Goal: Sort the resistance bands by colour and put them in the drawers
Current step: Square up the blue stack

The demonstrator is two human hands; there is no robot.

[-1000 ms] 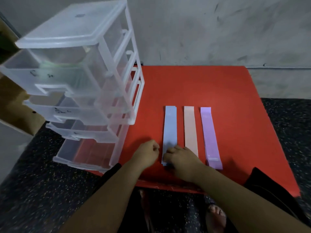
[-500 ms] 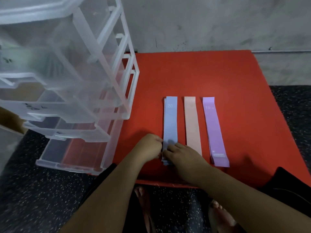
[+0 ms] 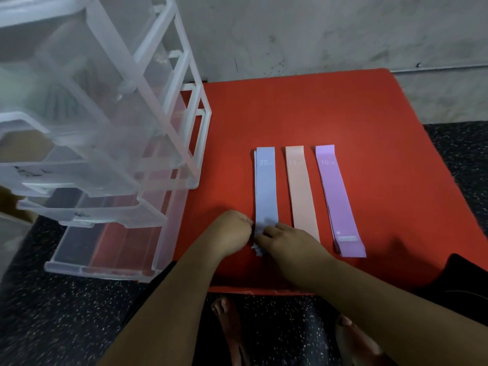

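Red surface [image 3: 330, 107] by a grey wall [image 3: 317, 35]. Stack of blue bands [image 3: 265, 186] lying long-ways near to far, near end pinched by left hand [image 3: 229, 233] and right hand [image 3: 289, 245], fingers [image 3: 268, 230] curled tight on it. Clear drawers [image 3: 105, 215] off left, so nearer the left hand.

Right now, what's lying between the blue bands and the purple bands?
The peach band lies between the blue bands and purple bands, in the head view.
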